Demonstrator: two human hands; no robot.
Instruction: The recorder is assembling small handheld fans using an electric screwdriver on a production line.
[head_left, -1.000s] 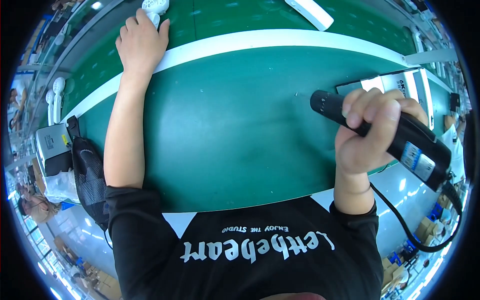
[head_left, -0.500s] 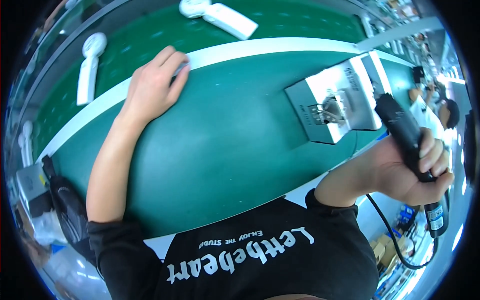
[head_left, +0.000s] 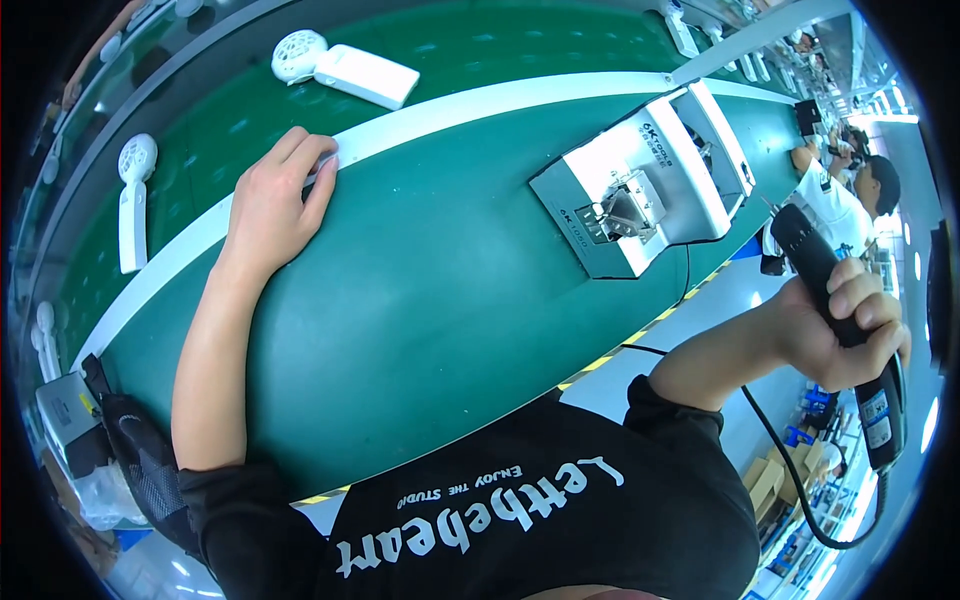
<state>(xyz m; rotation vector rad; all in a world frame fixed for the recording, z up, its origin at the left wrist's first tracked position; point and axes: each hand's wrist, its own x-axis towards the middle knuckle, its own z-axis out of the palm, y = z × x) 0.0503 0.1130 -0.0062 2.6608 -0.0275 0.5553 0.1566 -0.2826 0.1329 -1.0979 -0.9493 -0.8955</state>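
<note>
My right hand is wrapped round a black electric screwdriver, raised off the right side of the bench, its thin bit pointing up and left toward a silver screw feeder. A cable hangs from the tool's lower end. My left hand rests at the white rail with its fingers curled in and the thumb close to them; whatever they pinch, if anything, is hidden. Beyond the rail, a white handheld fan lies on the green conveyor belt, and another white fan lies left of my left hand.
The green bench top spreads between my arms. A grey box and a dark bag are at its left end. Farther right, a person in white sits along the line. Cardboard boxes stand low at the right.
The view has shifted, and the fans have slid left along the belt, more than the feeder has in the picture. My right hand still grips the screwdriver; its bit now shows clear of the feeder.
</note>
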